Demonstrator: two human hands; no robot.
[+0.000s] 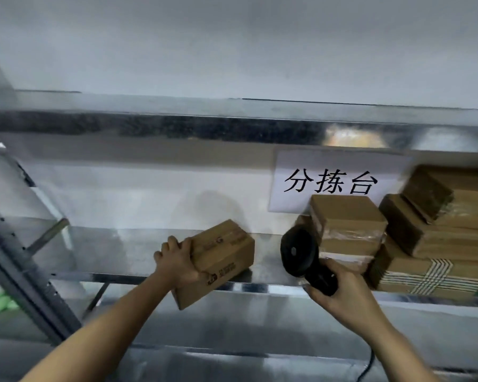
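On the grey metal shelf (116, 252) a small, closed brown cardboard box with dark print (226, 257) lies tilted across the front edge, its near corner overhanging. The left grip (178, 261) clasps the box's left end, fingers curled over the top and forearm reaching up from the lower left. Further right, the right grip (340, 295) wraps round the handle of a black handheld scanner (297, 250), its head raised just beside stacked, taped brown cardboard boxes (398, 238).

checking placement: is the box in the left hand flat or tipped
Tipped. The left hand grips the box slanted, its near corner hanging below the shelf edge.
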